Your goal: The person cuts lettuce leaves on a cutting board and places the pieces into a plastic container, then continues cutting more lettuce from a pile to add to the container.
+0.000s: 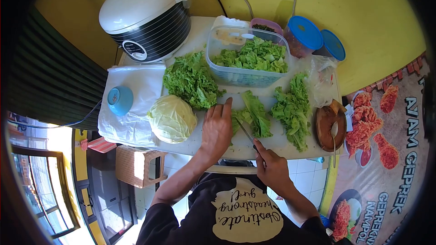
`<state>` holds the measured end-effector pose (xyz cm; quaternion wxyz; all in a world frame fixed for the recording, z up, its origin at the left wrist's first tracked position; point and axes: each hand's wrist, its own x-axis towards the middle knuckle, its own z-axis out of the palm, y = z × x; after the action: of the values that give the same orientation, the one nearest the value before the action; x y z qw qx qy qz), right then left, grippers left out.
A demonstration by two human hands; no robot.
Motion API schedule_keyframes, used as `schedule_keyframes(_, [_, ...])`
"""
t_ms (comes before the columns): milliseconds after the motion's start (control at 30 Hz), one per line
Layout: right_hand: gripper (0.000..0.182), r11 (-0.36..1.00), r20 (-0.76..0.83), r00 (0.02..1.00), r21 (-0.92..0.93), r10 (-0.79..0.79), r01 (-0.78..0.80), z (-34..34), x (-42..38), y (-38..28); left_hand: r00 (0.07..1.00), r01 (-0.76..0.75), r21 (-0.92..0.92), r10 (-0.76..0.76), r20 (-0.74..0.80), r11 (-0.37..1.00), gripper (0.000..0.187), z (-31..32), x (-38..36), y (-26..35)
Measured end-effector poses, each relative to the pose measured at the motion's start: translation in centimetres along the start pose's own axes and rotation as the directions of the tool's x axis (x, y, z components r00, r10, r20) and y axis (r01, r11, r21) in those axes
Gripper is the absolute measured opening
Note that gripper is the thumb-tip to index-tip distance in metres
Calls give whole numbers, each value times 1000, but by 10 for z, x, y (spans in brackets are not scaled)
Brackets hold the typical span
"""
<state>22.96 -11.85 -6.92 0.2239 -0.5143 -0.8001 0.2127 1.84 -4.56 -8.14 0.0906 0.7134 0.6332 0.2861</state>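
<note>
My right hand (274,167) is closed round the handle of a knife (247,134), whose blade points away and to the left over cut lettuce leaves (257,117). My left hand (217,129) rests on the work surface left of the blade, its fingers close together and pressed on lettuce; its fingertips are partly hidden. Beyond it lies a leafy lettuce bunch (188,78), with a pale green cabbage (172,119) on the near left. More lettuce leaves (293,113) lie right of the knife. A clear plastic container (247,78) behind holds chopped lettuce (256,55).
A rice cooker (150,22) stands at the back left. Plastic sheets (136,127) lie under a blue bowl (120,100). On the right are a brown mortar (324,129) with a spoon (334,131), a plastic bag (320,75) and blue-lidded tubs (305,34) near the wall.
</note>
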Motion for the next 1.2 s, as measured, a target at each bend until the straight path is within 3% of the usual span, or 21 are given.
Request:
schedule_keyframes(133, [62, 1000, -18, 1000, -6, -7, 7, 1, 5, 0, 997, 68, -82, -71, -40, 994, 49, -5, 5, 3])
schedule_keyframes(200, [62, 998, 10, 1000, -57, 5, -4, 1, 7, -1, 968, -35, -119, 4, -251, 992, 40, -14, -1, 10])
schedule_keyframes(300, [56, 1000, -19, 1000, 13, 17, -16, -1, 10, -9, 978, -116, -128, 91, -188, 985, 31, -19, -25, 5])
schedule_keyframes(400, [58, 997, -26, 999, 67, -31, 33, 5, 17, -12, 984, -101, -129, 80, -157, 986, 20, -12, -38, -3])
schedule_keyframes(933, [55, 993, 77, 994, -82, -78, 85, 7, 43, -8, 983, -137, -108, 122, -141, 985, 24, -13, -39, -9])
schedule_keyframes(1000, [61, 989, 9, 992, -70, -126, 126, 16, 47, -5, 984, -130, -103, 115, -139, 986, 25, -13, -38, -8])
schedule_keyframes(1200, [65, 983, 9, 988, -98, -154, 154, 17, 46, -5, 984, -118, -100, 103, -144, 988, 25, -13, -38, -4])
